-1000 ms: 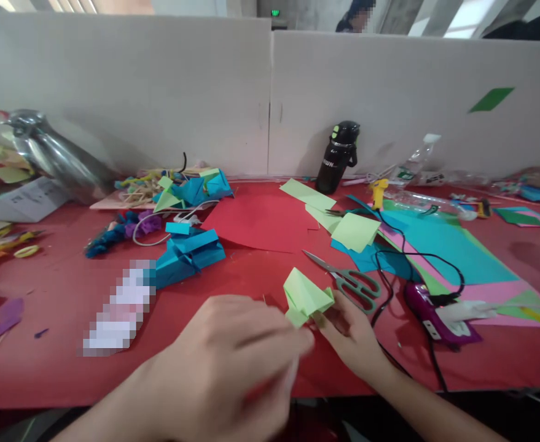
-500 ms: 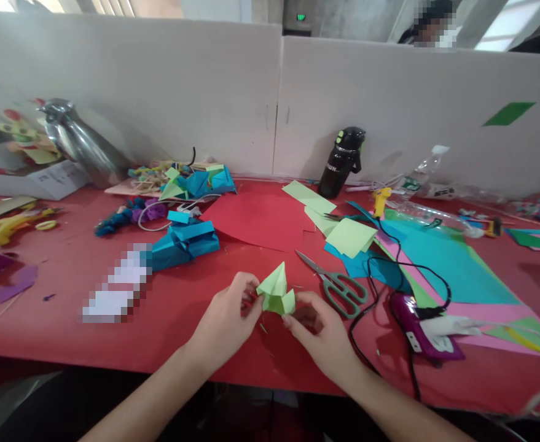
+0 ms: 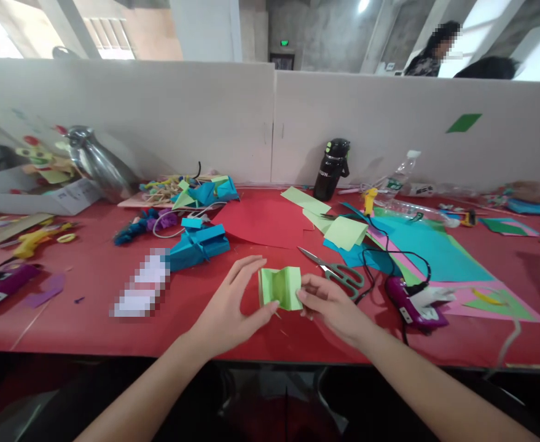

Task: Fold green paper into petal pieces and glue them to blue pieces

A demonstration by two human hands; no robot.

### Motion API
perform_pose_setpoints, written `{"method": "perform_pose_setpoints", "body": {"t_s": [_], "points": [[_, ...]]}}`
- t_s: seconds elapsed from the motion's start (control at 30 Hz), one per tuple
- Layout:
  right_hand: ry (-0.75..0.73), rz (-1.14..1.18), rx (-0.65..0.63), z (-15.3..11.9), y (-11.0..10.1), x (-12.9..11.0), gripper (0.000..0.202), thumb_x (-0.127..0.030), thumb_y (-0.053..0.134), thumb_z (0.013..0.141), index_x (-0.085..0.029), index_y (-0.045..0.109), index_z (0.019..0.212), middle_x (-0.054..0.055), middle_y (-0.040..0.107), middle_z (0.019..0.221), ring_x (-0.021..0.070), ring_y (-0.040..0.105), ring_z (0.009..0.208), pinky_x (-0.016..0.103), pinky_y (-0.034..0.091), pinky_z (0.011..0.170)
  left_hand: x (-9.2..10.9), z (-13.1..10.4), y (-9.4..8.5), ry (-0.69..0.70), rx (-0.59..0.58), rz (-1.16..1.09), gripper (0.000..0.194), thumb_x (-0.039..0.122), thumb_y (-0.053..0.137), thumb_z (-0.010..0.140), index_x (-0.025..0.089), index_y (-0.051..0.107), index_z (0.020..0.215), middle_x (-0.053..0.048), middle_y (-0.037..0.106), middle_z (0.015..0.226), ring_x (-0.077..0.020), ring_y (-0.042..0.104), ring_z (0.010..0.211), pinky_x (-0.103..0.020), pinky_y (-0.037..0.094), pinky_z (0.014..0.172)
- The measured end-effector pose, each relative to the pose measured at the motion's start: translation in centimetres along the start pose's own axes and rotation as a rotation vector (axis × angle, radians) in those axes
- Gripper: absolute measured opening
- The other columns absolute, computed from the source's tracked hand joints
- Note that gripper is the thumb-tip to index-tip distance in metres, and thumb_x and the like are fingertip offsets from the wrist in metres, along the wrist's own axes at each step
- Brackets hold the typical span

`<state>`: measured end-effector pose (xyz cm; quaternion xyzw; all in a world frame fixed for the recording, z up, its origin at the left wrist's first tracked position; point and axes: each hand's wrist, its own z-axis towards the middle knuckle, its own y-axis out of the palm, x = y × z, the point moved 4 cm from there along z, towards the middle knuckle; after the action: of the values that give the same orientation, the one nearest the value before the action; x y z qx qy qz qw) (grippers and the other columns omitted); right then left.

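Note:
A small piece of folded light-green paper (image 3: 279, 287) with upright creases is held above the red table, near its front edge. My right hand (image 3: 327, 304) pinches its right edge between thumb and fingers. On the other side, my left hand (image 3: 233, 301) has its fingers spread apart from the paper, and its thumb tip rests at the lower edge. Grey-handled scissors (image 3: 338, 273) lie with blades parted just beyond my right hand. Left of my left hand sits a folded blue paper piece (image 3: 200, 245).
Red paper (image 3: 260, 218) lies ahead, with green sheets (image 3: 346, 232) to its right. A black bottle (image 3: 332, 169) stands by the partition (image 3: 182, 123). Cords run from a purple power strip (image 3: 414, 307) at right. A yellow glue gun (image 3: 32, 242) lies left. A person (image 3: 429, 58) is beyond.
The green paper has gone from a pointed shape to an opened, creased panel facing me. My left fingers have spread away from it, while my right hand keeps its pinch. The view has tilted up.

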<state>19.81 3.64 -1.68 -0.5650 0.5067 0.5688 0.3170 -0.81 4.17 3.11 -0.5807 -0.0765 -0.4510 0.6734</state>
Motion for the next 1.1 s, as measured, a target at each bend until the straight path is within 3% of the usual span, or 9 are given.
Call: {"method": "perform_pose_setpoints", "body": {"t_s": [0.1, 0.17, 0.27, 0.33, 0.47, 0.63, 0.77, 0.93, 1.1], "points": [[0.05, 0.117, -0.022, 0.2, 0.4, 0.0, 0.032, -0.04, 0.081, 0.078, -0.022, 0.069, 0.102, -0.001, 0.066, 0.084, 0.0098, 0.06, 0.065, 0.022, 0.046, 0.062, 1.8, 0.4, -0.2, 0.142, -0.125, 0.143, 0.092, 0.05, 0.079, 0.078, 0.025, 0.032, 0.154, -0.016, 0.032, 0.162, -0.0354, 0.034, 0.149, -0.055, 0.039, 0.117], [0.092, 0.189, -0.022, 0.2, 0.6, 0.2, 0.038, -0.037, 0.085, 0.074, -0.023, 0.069, 0.105, -0.001, 0.067, 0.085, 0.0096, 0.06, 0.065, 0.022, 0.048, 0.063, 2.1, 0.9, 0.1, 0.182, -0.166, 0.211, 0.097, 0.046, 0.081, 0.076, 0.023, 0.031, 0.155, -0.016, 0.035, 0.161, -0.0362, 0.034, 0.149, -0.057, 0.038, 0.117], [0.143, 0.222, 0.002, 0.4, 0.7, 0.3, 0.042, -0.034, 0.086, 0.071, -0.023, 0.069, 0.108, -0.003, 0.065, 0.08, 0.0093, 0.06, 0.063, 0.023, 0.049, 0.063, 1.4, 1.8, 0.5, 0.132, -0.228, 0.166, 0.08, 0.034, 0.078, 0.078, 0.023, 0.042, 0.148, -0.013, 0.055, 0.147, -0.0329, 0.052, 0.135, -0.052, 0.046, 0.11], [0.16, 0.175, 0.024, 0.5, 0.6, 0.3, 0.043, -0.035, 0.084, 0.074, -0.022, 0.068, 0.111, -0.003, 0.065, 0.076, 0.0109, 0.062, 0.064, 0.023, 0.049, 0.062, 0.5, 2.3, 0.5, 0.06, -0.267, 0.047, 0.069, 0.035, 0.078, 0.077, 0.024, 0.052, 0.14, -0.011, 0.062, 0.137, -0.0308, 0.062, 0.124, -0.048, 0.051, 0.103], [0.155, -0.007, 0.02, 0.9, -0.3, 0.3, 0.042, -0.04, 0.078, 0.08, -0.021, 0.065, 0.114, 0.003, 0.073, 0.089, 0.0137, 0.067, 0.069, 0.026, 0.05, 0.062, -1.3, 2.7, -0.2, -0.091, -0.291, -0.206, 0.066, 0.043, 0.078, 0.078, 0.023, 0.056, 0.136, -0.011, 0.064, 0.134, -0.029, 0.063, 0.121, -0.045, 0.052, 0.103], [0.109, -0.183, 0.004, 0.8, -1.9, 1.0, 0.044, -0.047, 0.075, 0.081, -0.019, 0.063, 0.112, 0.008, 0.073, 0.098, 0.0147, 0.067, 0.07, 0.029, 0.052, 0.064, -3.2, 2.2, -0.4, -0.139, -0.362, -0.376, 0.06, 0.042, 0.075, 0.083, 0.025, 0.056, 0.137, -0.009, 0.064, 0.134, -0.0258, 0.062, 0.122, -0.042, 0.052, 0.105], [0.056, -0.243, -0.023, 0.2, -2.0, 0.7, 0.041, -0.046, 0.071, 0.085, -0.021, 0.062, 0.115, 0.01, 0.072, 0.107, 0.0168, 0.068, 0.079, 0.033, 0.056, 0.071, -3.3, 1.3, -0.4, -0.116, -0.259, -0.282, 0.065, 0.038, 0.075, 0.083, 0.027, 0.05, 0.142, -0.009, 0.058, 0.143, -0.0263, 0.058, 0.13, -0.043, 0.049, 0.109], [0.03, -0.266, -0.049, -0.2, -1.4, -0.1, 0.037, -0.047, 0.069, 0.088, -0.022, 0.063, 0.115, 0.009, 0.07, 0.108, 0.0161, 0.068, 0.08, 0.032, 0.057, 0.071, -1.6, 0.5, -0.3, 0.088, -0.051, 0.116, 0.07, 0.023, 0.07, 0.082, 0.024, 0.041, 0.145, -0.011, 0.055, 0.146, -0.0284, 0.05, 0.137, -0.049, 0.043, 0.114], [0.018, -0.226, -0.092, -0.4, -0.3, -0.4, 0.035, -0.047, 0.069, 0.088, -0.021, 0.065, 0.111, 0.007, 0.07, 0.102, 0.0157, 0.066, 0.079, 0.03, 0.055, 0.071, -0.2, -0.1, 0.9, 0.345, -0.047, 0.407, 0.071, 0.011, 0.056, 0.086, 0.02, 0.032, 0.152, -0.011, 0.05, 0.153, -0.0273, 0.041, 0.146, -0.052, 0.029, 0.122]]}}
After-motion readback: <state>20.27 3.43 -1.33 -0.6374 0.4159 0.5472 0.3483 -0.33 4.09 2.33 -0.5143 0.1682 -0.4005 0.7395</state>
